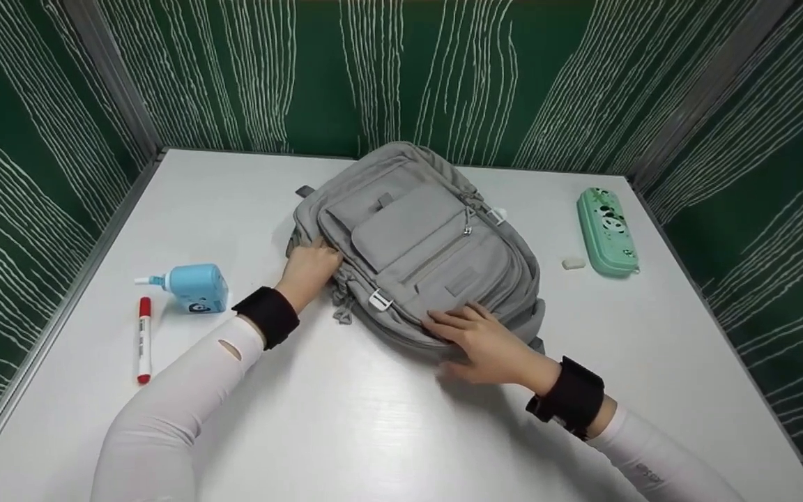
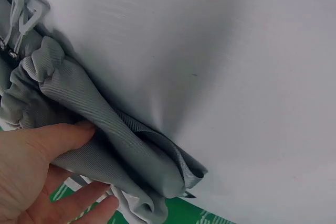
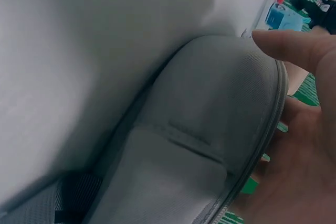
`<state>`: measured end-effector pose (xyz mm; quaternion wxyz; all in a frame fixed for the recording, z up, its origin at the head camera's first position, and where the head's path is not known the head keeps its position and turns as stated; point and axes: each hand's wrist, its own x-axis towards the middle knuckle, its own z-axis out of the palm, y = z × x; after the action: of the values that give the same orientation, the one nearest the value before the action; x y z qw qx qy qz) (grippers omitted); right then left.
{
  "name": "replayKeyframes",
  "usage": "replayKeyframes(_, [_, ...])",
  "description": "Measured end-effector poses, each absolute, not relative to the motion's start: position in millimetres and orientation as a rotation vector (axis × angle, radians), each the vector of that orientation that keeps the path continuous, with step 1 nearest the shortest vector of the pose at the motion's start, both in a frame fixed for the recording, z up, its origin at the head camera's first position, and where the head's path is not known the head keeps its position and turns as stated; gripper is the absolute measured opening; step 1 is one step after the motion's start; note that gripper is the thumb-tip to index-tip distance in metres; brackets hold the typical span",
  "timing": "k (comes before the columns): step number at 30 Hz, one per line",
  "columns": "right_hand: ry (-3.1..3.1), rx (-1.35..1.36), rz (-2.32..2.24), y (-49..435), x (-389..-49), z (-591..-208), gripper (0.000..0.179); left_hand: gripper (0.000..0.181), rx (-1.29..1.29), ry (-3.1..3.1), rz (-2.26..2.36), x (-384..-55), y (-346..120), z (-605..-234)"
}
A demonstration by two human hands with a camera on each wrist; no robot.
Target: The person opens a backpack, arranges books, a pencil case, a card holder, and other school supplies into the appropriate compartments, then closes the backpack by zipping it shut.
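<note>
A grey backpack (image 1: 415, 230) lies tilted on the white table, its front pockets facing up. My left hand (image 1: 309, 270) grips its left side. In the left wrist view, the thumb of my left hand (image 2: 31, 166) presses into gathered side fabric (image 2: 100, 108), and the other fingers lie on the far side. Near that hand hang looped zipper pulls (image 1: 343, 314). My right hand (image 1: 488, 345) rests on the lower front with fingers fairly straight and thumb by the bottom edge. The right wrist view has my right hand (image 3: 304, 103) beside the bag's zipped edge (image 3: 275, 114).
On the left stand a light blue bottle with a nozzle (image 1: 196, 287) and a red-capped marker (image 1: 144, 341). To the right lie a green panda pencil case (image 1: 607, 233) and a small pale eraser-like piece (image 1: 573, 263). Green patterned walls (image 1: 401, 77) enclose the table's back and sides.
</note>
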<state>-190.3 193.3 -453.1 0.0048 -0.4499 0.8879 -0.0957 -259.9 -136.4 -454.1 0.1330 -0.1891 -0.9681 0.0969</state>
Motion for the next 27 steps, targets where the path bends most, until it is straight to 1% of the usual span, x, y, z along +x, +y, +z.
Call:
replayKeyframes(4, [2.734,-1.421,-0.305,193,-192,-452,0.073,0.017,-0.56,-2.83,0.287,-260,-141,-454])
replayKeyframes(8, [2.694,-1.401,-0.374,204,-201,-450,0.077,0.015,-0.586,-2.78,0.238,-256,-143,-452])
replayKeyframes(11, [2.708,-1.385,-0.392,217,-211,-450,0.083,0.017,-0.614,-2.74,0.189,-248,-140,-447])
replayKeyframes(16, [2.741,-1.32,-0.395,242,-231,-447,0.095,0.027,-0.714,-2.705,0.061,-231,-128,-440])
replayKeyframes(19, [2.733,-1.263,-0.428,255,-243,-444,0.098,0.03,-0.812,-2.694,-0.072,-221,-116,-440])
replayKeyframes(23, [2.751,-1.203,-0.408,267,-257,-442,0.096,0.04,-0.963,-2.727,-0.252,-206,-98,-441])
replayKeyframes(27, [2.802,-1.159,-0.323,276,-269,-443,0.095,0.065,-1.097,-2.781,-0.274,-193,-78,-442])
